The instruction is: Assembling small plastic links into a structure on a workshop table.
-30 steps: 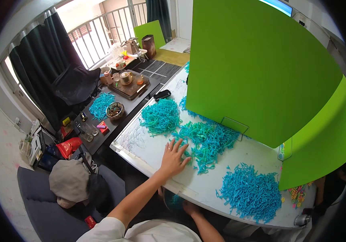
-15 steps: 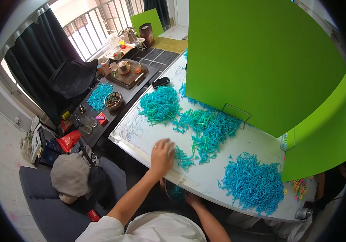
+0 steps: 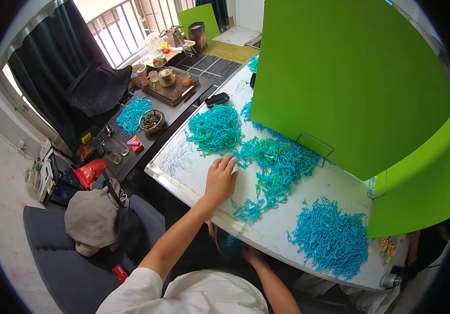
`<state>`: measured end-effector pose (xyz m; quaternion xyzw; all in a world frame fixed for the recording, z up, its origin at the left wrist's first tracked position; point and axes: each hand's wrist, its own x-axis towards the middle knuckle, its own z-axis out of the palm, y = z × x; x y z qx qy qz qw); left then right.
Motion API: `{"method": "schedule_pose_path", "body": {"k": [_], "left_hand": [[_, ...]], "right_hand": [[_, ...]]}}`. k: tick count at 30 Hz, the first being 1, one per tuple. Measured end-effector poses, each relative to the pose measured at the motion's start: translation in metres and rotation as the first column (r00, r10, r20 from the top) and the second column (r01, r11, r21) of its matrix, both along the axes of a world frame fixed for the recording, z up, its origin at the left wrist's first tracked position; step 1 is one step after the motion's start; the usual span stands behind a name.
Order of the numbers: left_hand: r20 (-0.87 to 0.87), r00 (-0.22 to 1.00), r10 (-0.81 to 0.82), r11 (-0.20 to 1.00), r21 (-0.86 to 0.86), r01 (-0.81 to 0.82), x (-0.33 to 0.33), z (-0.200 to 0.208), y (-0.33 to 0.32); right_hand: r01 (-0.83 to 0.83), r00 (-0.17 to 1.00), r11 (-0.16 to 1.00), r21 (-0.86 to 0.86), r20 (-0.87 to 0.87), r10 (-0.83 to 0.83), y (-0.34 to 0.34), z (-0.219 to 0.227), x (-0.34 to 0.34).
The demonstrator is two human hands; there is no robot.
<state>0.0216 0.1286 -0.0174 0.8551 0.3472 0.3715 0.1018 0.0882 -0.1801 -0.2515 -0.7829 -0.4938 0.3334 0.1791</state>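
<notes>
My left hand (image 3: 222, 178) is over the white table (image 3: 191, 183), fingers stretched forward and apart, with nothing visible in them. Its fingertips are beside loose pieces between a blue-green pile (image 3: 214, 130) of small plastic strips and a larger mixed pile (image 3: 282, 162). A small cluster of strips (image 3: 249, 210) lies right of its wrist. Below the table's near edge, my right hand (image 3: 254, 256) grips the side of a dark round container (image 3: 227, 252) with some blue strips inside. The fingers of that hand are partly hidden. A big blue pile (image 3: 332, 238) lies to the right.
Large green panels (image 3: 350, 89) stand on wire supports across the table's far right. A metal cylinder (image 3: 390, 281) sits at the right corner, near colourful small rings (image 3: 387, 247). Left is a dark low table (image 3: 183, 111) with a tray, bowl and glasses. A grey sofa (image 3: 52, 251) is nearby.
My left hand has moved forward and slightly right, from the near part of the table towards the piles, its fingers now spread. The right hand stays at the container. The view has shifted slightly.
</notes>
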Motion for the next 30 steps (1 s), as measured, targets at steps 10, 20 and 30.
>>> {"method": "schedule_pose_path", "body": {"k": [10,20,30], "left_hand": [[0.153,0.971,-0.186,0.948,-0.232,0.218,-0.036,-0.005,-0.033],[-0.068,0.926,-0.372,0.886,-0.325,0.332,-0.016,-0.011,-0.084],[-0.066,0.982,-0.175,0.947,-0.285,0.150,0.029,-0.001,-0.136]], "right_hand": [[0.062,0.998,0.997,0.037,-0.022,-0.061,0.003,0.011,-0.005],[0.012,1.000,0.971,0.237,0.002,-0.013,0.004,0.005,-0.003],[0.166,0.985,0.935,0.314,-0.092,-0.145,0.007,0.005,-0.009]]}}
